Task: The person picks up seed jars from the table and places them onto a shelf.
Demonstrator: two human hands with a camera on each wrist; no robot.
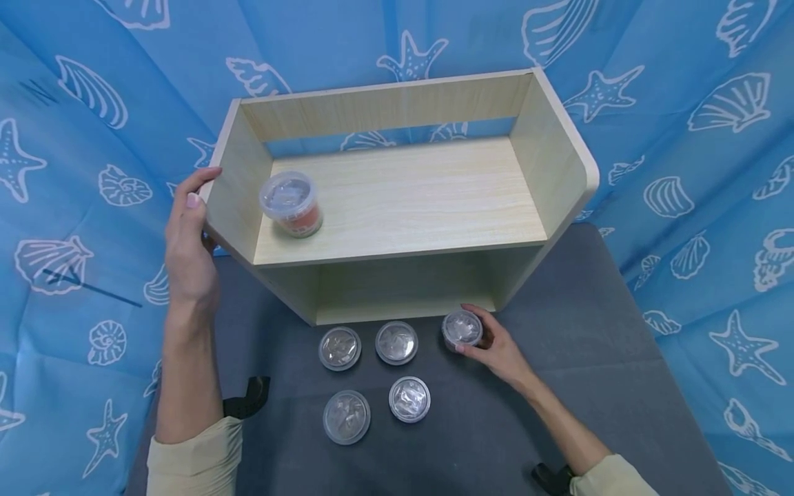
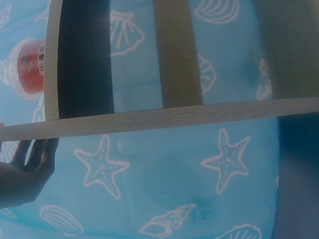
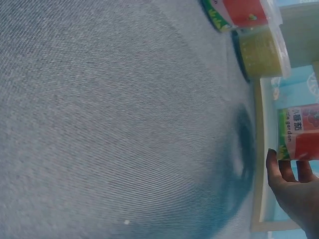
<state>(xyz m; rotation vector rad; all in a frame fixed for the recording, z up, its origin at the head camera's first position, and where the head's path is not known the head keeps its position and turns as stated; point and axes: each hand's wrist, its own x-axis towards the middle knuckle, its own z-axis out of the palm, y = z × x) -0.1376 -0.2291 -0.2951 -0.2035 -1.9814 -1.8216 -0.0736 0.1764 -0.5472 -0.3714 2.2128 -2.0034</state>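
A pale wooden two-tier shelf point(image 1: 397, 200) stands at the back of the table. My left hand point(image 1: 194, 255) grips the edge of its left side panel, thumb in front. On the upper tier, near that panel, sits a lidded plastic cup point(image 1: 291, 203) with red contents. My right hand point(image 1: 499, 348) holds another lidded cup point(image 1: 462, 328) by its sides, in front of the lower tier's right end. In the right wrist view this held cup point(image 3: 299, 132) shows a red and green label, with the fingers point(image 3: 286, 172) around its lower part.
Several more lidded cups stand on the dark grey table point(image 1: 484, 434) before the shelf, among them a back-left cup point(image 1: 339, 348) and a front-right cup point(image 1: 409, 399). A blue curtain point(image 1: 701, 207) with white shells and starfish hangs behind and at both sides.
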